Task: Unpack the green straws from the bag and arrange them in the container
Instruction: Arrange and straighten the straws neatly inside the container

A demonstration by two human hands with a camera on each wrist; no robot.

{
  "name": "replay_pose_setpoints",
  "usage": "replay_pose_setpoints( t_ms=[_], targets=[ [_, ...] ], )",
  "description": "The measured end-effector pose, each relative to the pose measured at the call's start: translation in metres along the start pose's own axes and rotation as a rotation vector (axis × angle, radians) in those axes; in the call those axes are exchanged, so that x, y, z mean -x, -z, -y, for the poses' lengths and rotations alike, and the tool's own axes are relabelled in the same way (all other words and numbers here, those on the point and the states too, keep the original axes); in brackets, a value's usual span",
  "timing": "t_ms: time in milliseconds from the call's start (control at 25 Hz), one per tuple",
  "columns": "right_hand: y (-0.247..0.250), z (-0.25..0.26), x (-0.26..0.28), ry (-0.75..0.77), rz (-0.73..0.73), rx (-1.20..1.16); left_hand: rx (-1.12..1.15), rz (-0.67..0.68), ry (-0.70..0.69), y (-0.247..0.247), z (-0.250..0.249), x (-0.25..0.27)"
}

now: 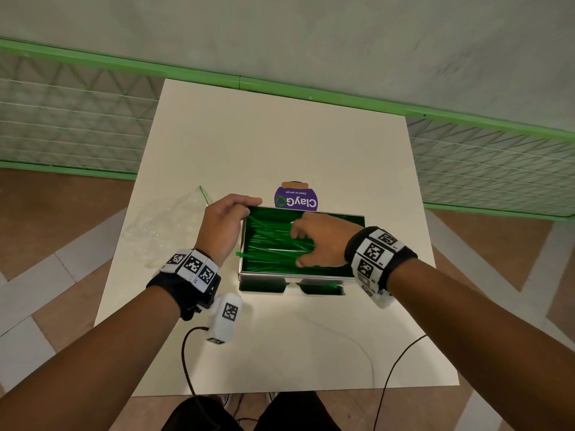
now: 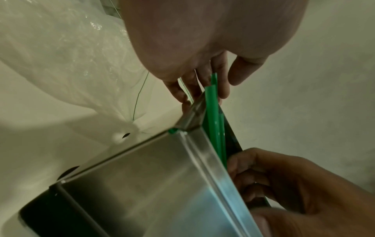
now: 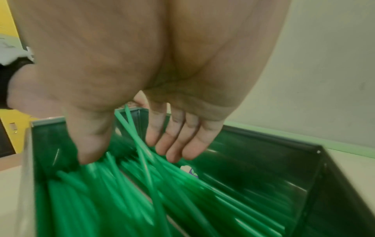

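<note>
A shiny metal container (image 1: 295,277) stands mid-table, filled with loose green straws (image 1: 267,241) lying mostly left to right. One straw end pokes over its left rim. My left hand (image 1: 249,206) rests at the far-left corner, its straight fingers (image 2: 188,89) touching the straw ends (image 2: 213,120) against the container wall (image 2: 152,176). Inside the container, my right hand (image 1: 297,247) lies on the pile. In the right wrist view this hand (image 3: 131,154) has its fingers (image 3: 176,149) loose over the blurred straws (image 3: 121,192), gripping nothing. The clear plastic bag (image 1: 161,225) lies flat and crumpled left of the container.
A purple round sticker (image 1: 295,199) is on the white table (image 1: 311,135) just behind the container. Thin black cables (image 1: 392,368) trail over the near table edge. A green-framed wire fence (image 1: 482,157) runs behind the table. The bag (image 2: 61,56) crowds my left hand.
</note>
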State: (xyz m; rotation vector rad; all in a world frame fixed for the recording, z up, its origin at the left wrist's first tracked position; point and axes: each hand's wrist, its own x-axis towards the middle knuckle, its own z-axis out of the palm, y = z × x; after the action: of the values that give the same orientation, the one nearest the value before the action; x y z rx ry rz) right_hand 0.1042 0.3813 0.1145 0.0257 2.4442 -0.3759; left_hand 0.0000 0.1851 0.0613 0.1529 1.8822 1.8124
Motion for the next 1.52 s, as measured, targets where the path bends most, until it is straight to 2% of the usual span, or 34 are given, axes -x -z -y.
replay_pose_setpoints(
  t_ms=[120, 200, 320, 480, 600, 760, 920, 1080, 1240, 1400, 1520],
  targets=[
    [-0.014, 0.003, -0.001, -0.007, 0.114, 0.174, -0.002, -0.021, -0.007, -0.005, -0.004, 0.005],
    [-0.018, 0.005, -0.005, -0.017, 0.144, 0.143, -0.009, -0.027, -0.007, -0.006, -0.003, 0.004],
    [-0.008, 0.002, -0.005, -0.025, 0.101, 0.039, -0.021, -0.027, -0.015, -0.002, -0.001, 0.001],
    [-0.002, -0.003, -0.006, -0.089, 0.085, 0.151, -0.029, -0.035, -0.027, -0.003, -0.003, 0.002],
    [-0.004, -0.003, -0.006, -0.102, 0.045, 0.111, -0.03, -0.024, 0.005, -0.003, -0.002, 0.0],
    [-0.001, 0.002, 0.0, -0.051, -0.042, 0.113, -0.035, -0.023, 0.02, -0.002, -0.003, 0.0],
    [-0.009, 0.013, 0.003, 0.017, -0.049, 0.073, -0.034, -0.026, 0.006, -0.004, -0.004, 0.001],
    [-0.009, 0.018, -0.009, -0.003, -0.112, 0.003, -0.047, -0.014, 0.01, -0.003, -0.004, 0.001],
    [-0.001, 0.014, -0.02, -0.064, 0.002, 0.05, -0.035, -0.007, 0.016, -0.003, -0.006, 0.002],
    [0.015, 0.01, -0.017, -0.153, -0.022, 0.149, -0.044, -0.004, 0.01, -0.002, -0.005, 0.001],
    [0.009, 0.011, -0.019, -0.15, 0.049, 0.15, -0.036, 0.0, 0.012, -0.003, -0.006, 0.001]
  ],
)
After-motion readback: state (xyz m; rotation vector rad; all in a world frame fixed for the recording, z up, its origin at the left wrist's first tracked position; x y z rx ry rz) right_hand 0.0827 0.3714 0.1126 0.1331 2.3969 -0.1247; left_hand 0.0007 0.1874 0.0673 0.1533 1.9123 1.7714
